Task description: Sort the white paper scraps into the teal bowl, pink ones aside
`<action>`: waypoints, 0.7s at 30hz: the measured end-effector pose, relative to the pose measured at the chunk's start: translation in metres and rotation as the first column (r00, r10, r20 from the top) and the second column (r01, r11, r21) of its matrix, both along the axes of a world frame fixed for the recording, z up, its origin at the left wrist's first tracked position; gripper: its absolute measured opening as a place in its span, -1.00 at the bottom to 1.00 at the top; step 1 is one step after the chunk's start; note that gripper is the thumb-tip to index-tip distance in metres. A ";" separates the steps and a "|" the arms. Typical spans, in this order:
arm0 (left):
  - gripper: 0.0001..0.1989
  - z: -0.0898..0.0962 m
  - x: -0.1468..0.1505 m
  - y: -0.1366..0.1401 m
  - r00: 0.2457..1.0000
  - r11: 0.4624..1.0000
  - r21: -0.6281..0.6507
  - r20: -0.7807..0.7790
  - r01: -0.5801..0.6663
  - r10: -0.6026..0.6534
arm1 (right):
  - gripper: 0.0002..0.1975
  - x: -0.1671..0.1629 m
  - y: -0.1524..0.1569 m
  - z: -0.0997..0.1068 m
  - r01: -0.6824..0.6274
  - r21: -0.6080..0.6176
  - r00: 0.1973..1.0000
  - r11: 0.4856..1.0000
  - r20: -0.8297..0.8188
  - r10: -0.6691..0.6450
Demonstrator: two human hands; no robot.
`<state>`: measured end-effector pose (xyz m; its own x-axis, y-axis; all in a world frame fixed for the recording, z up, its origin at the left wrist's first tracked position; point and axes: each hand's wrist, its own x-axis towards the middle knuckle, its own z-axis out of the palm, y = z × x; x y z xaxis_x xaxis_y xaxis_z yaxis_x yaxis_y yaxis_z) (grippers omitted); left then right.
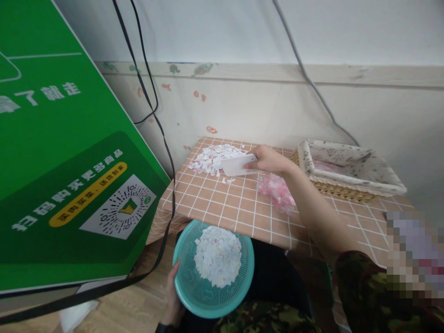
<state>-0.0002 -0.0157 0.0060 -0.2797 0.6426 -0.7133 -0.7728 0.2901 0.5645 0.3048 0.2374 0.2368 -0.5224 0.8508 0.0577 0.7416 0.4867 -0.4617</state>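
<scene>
My right hand reaches over the table and grips a flat white scraper. The scraper's edge touches a pile of small white paper scraps on the checked tablecloth. Below the table's front edge, my left hand is wrapped round the left rim of a teal plastic basket. A heap of white paper scraps lies inside that basket. Under my right forearm is a clear bag of pink and white bits.
A wicker basket with a floral lining stands at the table's back right. The tall green panel blocks the left, with a black cable hanging before it. A grey cable runs down the wall. Something pixelated lies at far right.
</scene>
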 end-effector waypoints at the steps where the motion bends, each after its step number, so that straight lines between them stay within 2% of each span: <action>1: -0.75 0.000 0.000 0.000 1.000 1.000 0.004 0.000 0.008 -0.008 | -0.84 0.001 0.000 0.001 0.017 0.007 1.000 1.000 0.009 -0.017; 8: -0.70 0.000 0.000 -0.001 0.999 1.000 0.003 -0.037 0.018 -0.017 | -0.81 0.003 -0.006 0.007 -0.067 -0.118 0.997 0.991 -0.036 0.063; 15: -0.71 0.004 0.002 -0.001 0.999 0.999 0.018 -0.033 0.035 -0.035 | -0.81 0.006 -0.005 0.006 -0.153 -0.155 0.988 0.976 -0.056 0.146; 21: -0.74 0.002 0.000 -0.001 0.999 0.999 0.029 -0.023 0.032 -0.031 | -0.83 0.017 -0.006 0.015 -0.048 -0.138 0.998 0.989 0.037 0.054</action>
